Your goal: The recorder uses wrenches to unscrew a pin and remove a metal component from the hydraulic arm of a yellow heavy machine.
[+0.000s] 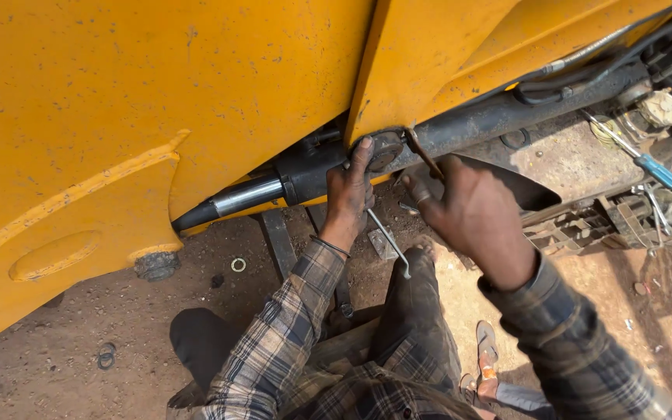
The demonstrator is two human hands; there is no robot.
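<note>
Both grips are busy at the round, grimy end cap (385, 149) of the dark steel hydraulic cylinder (468, 124) that runs under the yellow painted machine body (157, 85). The left hand (349, 194) presses its fingers together against the cylinder just beside the cap, thumb stretched up onto the cap's edge, apparently to steady the joint. The right hand (472, 214) has its fingers curled and closed around the lower end of a thin bent rusty metal rod (423, 153), whose hooked top sits against the cap's rim, so the rod seems held as a lever or pick there. A shiny chrome piston rod (246, 196) shows at the cylinder's left end. On the reddish dirt ground (79, 327) below lie a slim silver spanner (389, 243), a small metal washer ring (238, 264) and a dark rubber ring (106, 357). Well to the right, a blue-handled screwdriver (638, 155) rests on the dusty machine frame (569, 159).
</note>
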